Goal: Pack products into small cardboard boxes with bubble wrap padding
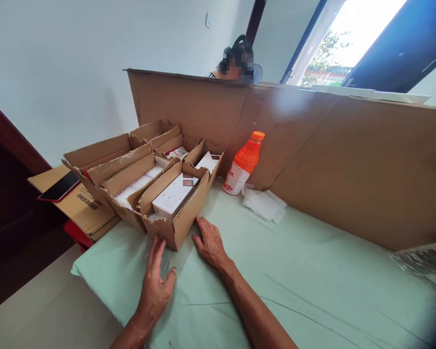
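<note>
My left hand [156, 281] is open, its fingertips at the near end of a cardboard bin [191, 218]. On the bin's right side, my right hand [210, 241] lies on the cloth with fingers apart and tips beside the bin's lower wall. Inside that bin sits a white box [174, 196] with small printed marks and a window on top. A neighbouring bin to the left holds flat white packets [140, 184]. Behind them, further compartments contain a red and white item [179, 152] and another white box [208, 162]. Neither hand grips anything.
An orange bottle [244, 162] stands behind the bins' right side, beside white tissues [264, 204]. A tall cardboard panel [330, 160] borders the green-covered table [312, 281]. A phone [60, 186] rests on cardboard at left. Clear plastic [425, 259] lies far right. A person [236, 60] is beyond the panel.
</note>
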A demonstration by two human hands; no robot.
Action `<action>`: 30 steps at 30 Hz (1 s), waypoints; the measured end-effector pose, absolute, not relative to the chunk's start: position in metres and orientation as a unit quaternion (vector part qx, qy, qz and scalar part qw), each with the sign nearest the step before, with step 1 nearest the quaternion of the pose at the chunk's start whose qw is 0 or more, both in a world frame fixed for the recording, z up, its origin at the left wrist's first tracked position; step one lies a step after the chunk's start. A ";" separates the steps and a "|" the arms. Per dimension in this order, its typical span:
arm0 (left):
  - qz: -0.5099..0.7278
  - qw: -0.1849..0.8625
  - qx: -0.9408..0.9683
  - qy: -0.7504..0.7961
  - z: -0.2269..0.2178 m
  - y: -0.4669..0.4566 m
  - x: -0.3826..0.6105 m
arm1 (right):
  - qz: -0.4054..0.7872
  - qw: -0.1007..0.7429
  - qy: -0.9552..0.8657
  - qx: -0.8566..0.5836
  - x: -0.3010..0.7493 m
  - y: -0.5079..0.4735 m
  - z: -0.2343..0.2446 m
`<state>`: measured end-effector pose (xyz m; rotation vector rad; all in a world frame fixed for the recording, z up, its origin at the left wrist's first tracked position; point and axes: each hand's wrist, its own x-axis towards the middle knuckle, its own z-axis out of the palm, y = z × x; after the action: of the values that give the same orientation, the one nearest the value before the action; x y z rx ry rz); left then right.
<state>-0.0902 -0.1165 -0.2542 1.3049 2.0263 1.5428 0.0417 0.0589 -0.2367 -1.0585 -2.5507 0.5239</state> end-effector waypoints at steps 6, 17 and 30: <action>0.482 0.113 0.515 0.700 -0.275 -0.122 -0.083 | 0.145 0.151 -0.901 -0.380 0.038 0.056 -0.232; 0.504 0.059 0.496 0.705 -0.261 -0.127 -0.095 | 0.079 0.138 -0.906 -0.392 0.045 0.000 -0.230; 0.331 0.038 0.633 0.699 -0.255 -0.163 -0.098 | 0.116 0.110 -0.931 -0.329 0.097 -0.137 -0.227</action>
<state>-0.0982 -0.1628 -0.2545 1.9408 2.1442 1.0150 0.0968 -0.1368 -0.2265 -0.9672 -2.7343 0.3418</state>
